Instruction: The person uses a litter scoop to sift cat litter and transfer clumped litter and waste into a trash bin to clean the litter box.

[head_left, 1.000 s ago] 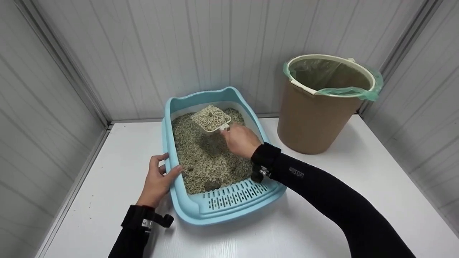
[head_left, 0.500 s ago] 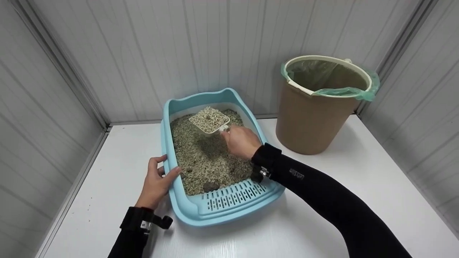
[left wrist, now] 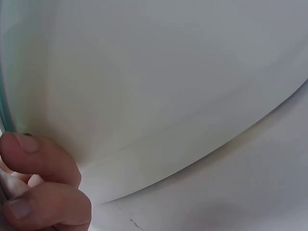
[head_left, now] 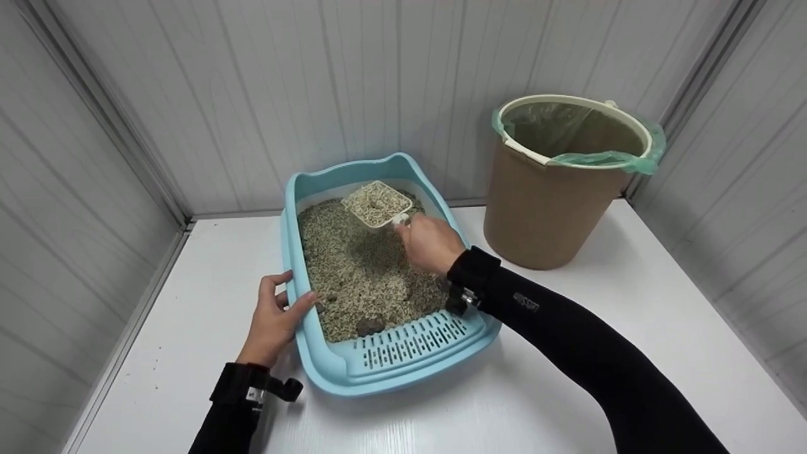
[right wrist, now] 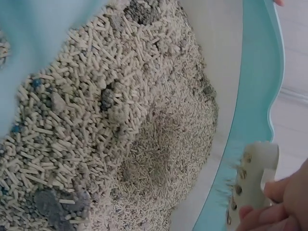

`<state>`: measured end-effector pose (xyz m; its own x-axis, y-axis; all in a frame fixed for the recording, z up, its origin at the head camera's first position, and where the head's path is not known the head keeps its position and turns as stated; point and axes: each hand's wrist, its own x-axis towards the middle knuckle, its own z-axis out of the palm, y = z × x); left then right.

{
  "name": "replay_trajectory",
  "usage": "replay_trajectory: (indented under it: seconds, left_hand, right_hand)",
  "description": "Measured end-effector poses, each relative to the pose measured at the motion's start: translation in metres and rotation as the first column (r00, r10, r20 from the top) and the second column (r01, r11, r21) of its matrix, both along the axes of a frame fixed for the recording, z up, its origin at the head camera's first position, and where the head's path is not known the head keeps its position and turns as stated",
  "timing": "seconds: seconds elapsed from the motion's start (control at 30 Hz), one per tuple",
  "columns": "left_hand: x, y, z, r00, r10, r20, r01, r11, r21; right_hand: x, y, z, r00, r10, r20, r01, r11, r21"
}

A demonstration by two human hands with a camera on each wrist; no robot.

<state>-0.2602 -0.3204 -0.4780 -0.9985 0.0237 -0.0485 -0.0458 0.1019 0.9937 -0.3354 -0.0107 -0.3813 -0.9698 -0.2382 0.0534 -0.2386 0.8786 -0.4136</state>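
A blue litter box (head_left: 378, 381) filled with pellet litter (head_left: 353, 277) stands on the white table. My left hand (head_left: 271, 321) grips its left rim, thumb over the top and fingers outside. In my right hand (head_left: 432, 244) is the handle of a pale litter scoop (right wrist: 262, 161), held above the far part of the litter. Pellets lie in the scoop, and fine streaks beside its slots in the right wrist view show litter falling through. A dark clump (head_left: 370, 325) sits near the slotted front ledge; grey clumps (right wrist: 53, 204) also show up close.
Right of the box stands a brown bin (head_left: 545, 214) with a cream rim, lined with a green bag (head_left: 605, 159). Grey panel walls (head_left: 265, 94) enclose the table at the back and both sides. A few dark specks dot the table at left.
The scoop has moved slightly left, then back right, and the litter heaped in it looks lower. My left hand keeps its hold on the rim.
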Motion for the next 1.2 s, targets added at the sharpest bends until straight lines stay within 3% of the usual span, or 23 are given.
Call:
replay_trajectory:
  seconds: [1.0,1.2]
  left_hand:
    - [0.001,0.001,0.0,1.0,0.013,-0.008,-0.012,1.0,0.014]
    - [0.001,0.001,0.001,1.0,0.012,0.004,-0.011,1.0,-0.023]
  right_hand:
    - [0.0,0.01,0.008,1.0,-0.002,-0.001,0.002,1.0,-0.017]
    - [0.001,0.013,0.01,1.0,0.021,-0.021,-0.021,1.0,-0.002]
